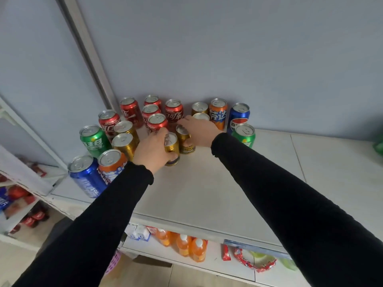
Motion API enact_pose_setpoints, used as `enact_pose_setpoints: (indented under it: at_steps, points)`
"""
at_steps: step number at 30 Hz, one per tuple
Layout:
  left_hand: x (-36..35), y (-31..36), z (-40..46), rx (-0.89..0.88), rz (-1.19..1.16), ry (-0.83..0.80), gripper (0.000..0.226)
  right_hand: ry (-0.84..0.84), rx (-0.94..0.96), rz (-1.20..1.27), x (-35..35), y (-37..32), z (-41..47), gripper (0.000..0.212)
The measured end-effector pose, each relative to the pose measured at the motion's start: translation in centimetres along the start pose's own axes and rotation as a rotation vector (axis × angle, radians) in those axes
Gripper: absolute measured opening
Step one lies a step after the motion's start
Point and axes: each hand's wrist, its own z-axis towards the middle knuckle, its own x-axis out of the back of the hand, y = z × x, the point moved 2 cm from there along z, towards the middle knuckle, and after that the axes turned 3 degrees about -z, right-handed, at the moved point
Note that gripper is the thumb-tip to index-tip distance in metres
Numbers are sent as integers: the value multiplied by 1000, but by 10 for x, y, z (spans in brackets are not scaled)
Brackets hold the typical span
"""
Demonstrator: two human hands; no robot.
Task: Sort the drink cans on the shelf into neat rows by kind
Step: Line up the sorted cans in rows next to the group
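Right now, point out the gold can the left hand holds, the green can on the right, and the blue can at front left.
Gold metal can [173, 151]: head view, side wall below the fingers.
Green metal can [244, 137]: head view, upper side.
Blue metal can [87, 179]: head view, label.

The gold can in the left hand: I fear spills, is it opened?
Sealed: the gold can, gripped by the left hand, shows its pull tab flat on an unbroken lid.

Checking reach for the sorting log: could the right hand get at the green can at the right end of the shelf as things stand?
Probably yes. The green can stands at the outer edge of the group, just right of the right hand, nothing in front of it; but that hand grips a gold can.
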Motion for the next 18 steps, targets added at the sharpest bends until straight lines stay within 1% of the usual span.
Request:
enact_pose_setpoints:
  at_steps: [3, 5, 7, 9, 10, 12, 14, 16, 18]
  points:
    - [-2, -8, -10, -24, -61, -3, 72, -15, -31, 50, -3, 3, -30, 78]
    - [-3, -11, -17, -57, -139, -31, 78, -22, -95, 117, -10, 4, -53, 84]
    - [-2, -14, -21, -78, -189, -58, 75, 4, -198, 349, -22, -2, -73, 95]
    - [-3, -15, -23, -92, -223, -76, 69, 131, -316, 627, -37, -15, -87, 103]
    - [-3, -15, -24, -98, -238, -83, 67, 201, -377, 740, -44, -21, -92, 103]
    - [-2, -15, -25, -118, -270, -87, 66, 283, -487, 916, -55, -29, -99, 91]
    - [-2, -13, -26, -141, -312, -94, 67, 314, -557, 985, -58, -31, -108, 82]
    - [-3, -5, -31, -183, -348, -104, 67, 351, -608, 1019, -59, -28, -124, 78]
    - [-6, 10, -38, -244, -362, -116, 65, 423, -633, 1073, -58, -20, -149, 76]
